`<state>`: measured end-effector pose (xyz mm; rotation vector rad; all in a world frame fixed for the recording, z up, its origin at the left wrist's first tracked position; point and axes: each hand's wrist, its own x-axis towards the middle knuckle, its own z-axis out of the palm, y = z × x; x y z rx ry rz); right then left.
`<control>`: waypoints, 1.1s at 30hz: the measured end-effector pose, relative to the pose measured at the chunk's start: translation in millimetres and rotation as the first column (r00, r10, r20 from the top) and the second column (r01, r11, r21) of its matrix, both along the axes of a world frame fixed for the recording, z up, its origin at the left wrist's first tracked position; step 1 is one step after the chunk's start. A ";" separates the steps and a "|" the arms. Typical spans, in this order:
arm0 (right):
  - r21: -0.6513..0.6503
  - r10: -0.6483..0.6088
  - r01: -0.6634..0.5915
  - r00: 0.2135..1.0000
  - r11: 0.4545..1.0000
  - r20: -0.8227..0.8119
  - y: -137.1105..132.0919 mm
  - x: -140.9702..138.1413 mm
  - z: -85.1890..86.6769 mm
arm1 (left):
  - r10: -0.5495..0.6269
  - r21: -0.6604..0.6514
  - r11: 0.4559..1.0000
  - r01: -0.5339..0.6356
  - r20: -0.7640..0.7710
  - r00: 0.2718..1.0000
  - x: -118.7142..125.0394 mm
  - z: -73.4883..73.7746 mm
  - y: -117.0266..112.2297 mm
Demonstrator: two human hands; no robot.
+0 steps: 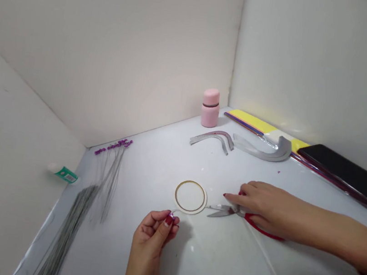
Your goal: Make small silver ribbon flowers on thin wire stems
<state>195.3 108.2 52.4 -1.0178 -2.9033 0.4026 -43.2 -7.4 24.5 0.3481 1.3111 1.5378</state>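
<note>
My left hand (157,232) is closed in a pinch, thumb against fingertips. Between them sits a small purple-and-white piece (172,216), mostly hidden, with a thin pale strip curving from it toward a narrow roll of tape (205,201). The roll lies flat just beyond the fingertips. To its right, my right hand (256,203) is on the red-handled scissors (227,212), its fingers curled at the handles and the index finger stretched out over the pivot. The scissors' blades are parted and point left toward the roll.
Purple-tipped wire stems (116,159) and a bundle of bare wires (69,231) lie at left, near a green-labelled glue tube (66,174). Behind stand a pink bottle (210,109), curved paper strips (216,135), a grey strip bundle (274,153), coloured sheets (255,121) and a black phone (347,173).
</note>
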 end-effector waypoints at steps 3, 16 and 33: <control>-0.187 -0.075 0.040 0.980 0.982 -0.185 -13.1 -27.9 7.7 | -0.038 0.000 0.999 0.038 0.014 0.999 6.6 0.5 -1.5; -0.930 -0.673 -0.367 0.681 0.028 -0.289 -37.2 -96.0 -31.6 | -0.182 -0.021 0.983 0.184 0.068 0.981 9.9 -11.0 -3.0; -0.895 -0.680 -0.443 0.672 -0.049 -0.295 -37.7 -95.4 -41.2 | -0.206 -0.042 0.976 0.214 0.143 0.968 10.6 -6.0 -2.9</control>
